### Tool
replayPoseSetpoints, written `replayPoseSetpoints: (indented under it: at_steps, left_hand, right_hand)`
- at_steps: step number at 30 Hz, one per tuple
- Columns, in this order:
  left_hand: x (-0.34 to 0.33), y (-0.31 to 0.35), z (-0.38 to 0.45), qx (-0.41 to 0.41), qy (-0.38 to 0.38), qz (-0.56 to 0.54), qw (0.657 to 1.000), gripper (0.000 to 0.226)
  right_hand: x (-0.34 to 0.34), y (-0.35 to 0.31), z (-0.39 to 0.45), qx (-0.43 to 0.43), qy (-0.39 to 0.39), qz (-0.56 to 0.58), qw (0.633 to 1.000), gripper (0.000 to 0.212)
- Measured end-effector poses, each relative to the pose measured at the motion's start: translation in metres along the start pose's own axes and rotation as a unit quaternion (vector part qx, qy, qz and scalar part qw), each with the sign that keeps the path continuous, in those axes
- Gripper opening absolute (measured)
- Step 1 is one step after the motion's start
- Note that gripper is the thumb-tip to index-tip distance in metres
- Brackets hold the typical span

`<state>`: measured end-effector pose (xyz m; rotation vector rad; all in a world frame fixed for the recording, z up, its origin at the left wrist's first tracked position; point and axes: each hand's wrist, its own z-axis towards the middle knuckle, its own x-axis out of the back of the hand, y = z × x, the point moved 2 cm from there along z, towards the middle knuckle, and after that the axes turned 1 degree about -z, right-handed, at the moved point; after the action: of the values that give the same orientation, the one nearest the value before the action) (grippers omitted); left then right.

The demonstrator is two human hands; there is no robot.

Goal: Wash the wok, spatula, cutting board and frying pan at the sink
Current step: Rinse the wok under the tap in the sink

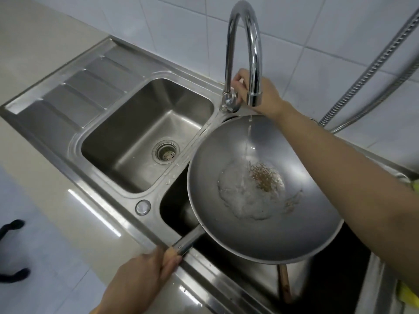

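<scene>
A grey metal wok (226,155) is held over the right basin of the steel sink (145,105). My left hand (145,275) grips its handle (188,241) at the sink's front edge. Water runs from the chrome tap (254,64) into the wok, where a puddle and brown food scraps (265,177) lie. My right hand (256,91) reaches behind the spout and holds the tap's lever at its base. A brown wooden handle (284,284) shows in the basin under the wok. The rest of what lies under the wok is hidden.
The left basin has a round drain strainer (166,152), with a ribbed draining board (74,91) further left. A metal shower hose (371,71) hangs on the tiled wall at right. Something yellow (410,295) lies at the sink's right edge.
</scene>
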<state>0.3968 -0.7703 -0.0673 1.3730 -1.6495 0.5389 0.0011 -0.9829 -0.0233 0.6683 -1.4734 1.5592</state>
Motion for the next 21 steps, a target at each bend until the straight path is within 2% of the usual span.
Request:
replayPoseSetpoints:
  at_steps: [3, 5, 7, 10, 11, 13, 15, 16, 18, 21]
  left_hand:
    - [0.000, 0.001, -0.001, -0.016, 0.013, 0.006, 1.000, 0.108]
    - [0.002, 0.003, -0.002, -0.028, 0.025, 0.016, 0.999, 0.090]
    - [0.005, 0.007, -0.005, -0.039, 0.027, 0.031, 0.998, 0.072]
    - [0.007, 0.007, -0.008, -0.054, 0.043, 0.032, 0.997, 0.061]
    - [0.007, 0.007, -0.009, -0.054, 0.045, 0.028, 0.997, 0.061]
    - [0.006, 0.006, -0.009, -0.047, 0.039, 0.013, 0.998, 0.059]
    - [0.005, 0.006, -0.009, -0.038, 0.028, 0.013, 0.999, 0.056]
    - [0.005, 0.006, -0.009, -0.035, 0.024, 0.016, 0.999, 0.057]
    - [0.004, 0.006, -0.008, -0.032, 0.022, 0.022, 0.999, 0.060]
    - [0.005, 0.008, -0.011, -0.024, 0.014, 0.021, 0.999, 0.060]
  right_hand:
    - [-0.003, 0.002, -0.008, -0.083, -0.019, 0.046, 0.995, 0.017]
    - [-0.009, 0.000, -0.032, -0.146, 0.002, 0.070, 0.987, 0.025]
    - [-0.007, -0.008, -0.083, -0.180, 0.043, 0.108, 0.977, 0.033]
    - [-0.004, -0.031, -0.193, -0.201, 0.072, 0.229, 0.950, 0.027]
    - [-0.003, -0.042, -0.233, -0.207, 0.048, 0.282, 0.936, 0.030]
    - [-0.011, -0.062, -0.304, -0.226, -0.053, 0.337, 0.912, 0.036]
    - [-0.026, -0.069, -0.365, -0.265, -0.122, 0.308, 0.905, 0.035]
    - [-0.033, -0.069, -0.389, -0.293, -0.114, 0.292, 0.904, 0.034]
    - [-0.045, -0.063, -0.424, -0.358, -0.033, 0.280, 0.890, 0.031]
    - [-0.055, -0.062, -0.435, -0.444, 0.059, 0.330, 0.831, 0.030]
